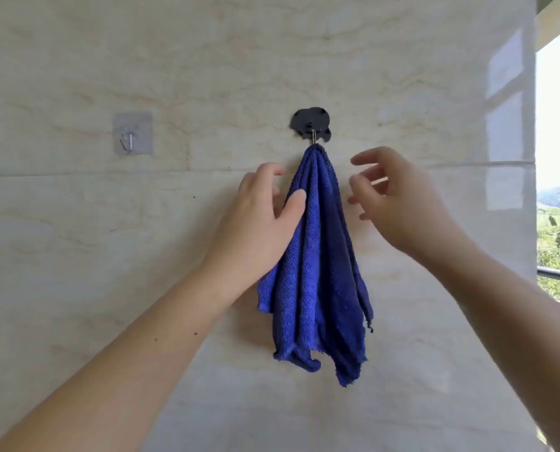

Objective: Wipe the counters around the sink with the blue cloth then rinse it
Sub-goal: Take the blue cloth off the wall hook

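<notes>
The blue cloth (pixel 317 269) hangs in folds from a black wall hook (pixel 311 127) on the marbled tile wall. My left hand (pixel 259 220) is at the cloth's upper left edge, fingers spread, the thumb resting against the fabric without gripping it. My right hand (pixel 399 200) hovers just right of the cloth's top, fingers apart and empty, a small gap between it and the cloth. No sink or counter is in view.
A clear adhesive hook (pixel 132 133) is stuck to the wall at the left, with nothing on it. A window opening (pixel 559 177) with a dark rail lies at the right edge, greenery beyond it.
</notes>
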Motion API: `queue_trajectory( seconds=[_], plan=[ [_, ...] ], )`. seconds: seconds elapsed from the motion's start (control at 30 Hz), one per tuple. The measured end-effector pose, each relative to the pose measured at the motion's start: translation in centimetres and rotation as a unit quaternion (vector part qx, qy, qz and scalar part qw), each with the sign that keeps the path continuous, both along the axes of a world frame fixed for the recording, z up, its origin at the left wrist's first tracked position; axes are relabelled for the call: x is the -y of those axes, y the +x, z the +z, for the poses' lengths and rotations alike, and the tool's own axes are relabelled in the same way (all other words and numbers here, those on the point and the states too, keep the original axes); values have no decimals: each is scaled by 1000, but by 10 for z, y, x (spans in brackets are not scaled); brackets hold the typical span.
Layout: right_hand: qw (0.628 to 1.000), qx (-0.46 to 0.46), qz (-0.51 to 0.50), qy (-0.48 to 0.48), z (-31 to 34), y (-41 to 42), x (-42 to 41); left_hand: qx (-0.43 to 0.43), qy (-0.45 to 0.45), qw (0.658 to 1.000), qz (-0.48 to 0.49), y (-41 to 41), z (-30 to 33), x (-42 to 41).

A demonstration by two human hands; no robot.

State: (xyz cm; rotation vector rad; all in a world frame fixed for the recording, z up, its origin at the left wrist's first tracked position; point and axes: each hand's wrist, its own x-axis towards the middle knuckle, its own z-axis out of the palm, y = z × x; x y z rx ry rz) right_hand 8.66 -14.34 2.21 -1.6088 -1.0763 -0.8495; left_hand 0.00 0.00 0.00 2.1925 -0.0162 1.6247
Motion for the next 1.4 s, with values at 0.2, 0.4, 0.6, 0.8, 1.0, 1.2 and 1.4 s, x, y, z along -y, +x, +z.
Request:
queue_trajectory(
  seconds=[0.2,0.4,0.6,0.8,1.0,1.2,1.4],
  plan=[
    [993,-77,25,-82,10,-9,-20,-70,-106,988,-86,8,5,4],
    [978,-140,148,-51,35,-11,-6,-18,-173,970,-168,0,21,-8],
    [988,-83,128,-4,78,-11,-2,44,-128,980,-147,-5,69,-7],
    [970,-173,171,-7,87,4,-1,79,-189,967,-152,3,95,-8],
    [983,-103,149,20,81,16,3,90,-162,979,-81,6,90,-16],
    [961,-143,209,-107,47,1,33,42,-53,988,-141,-7,65,13],
    [800,-211,397,-397,-63,5,76,-161,8,976,-149,-6,-23,50]
  ],
)
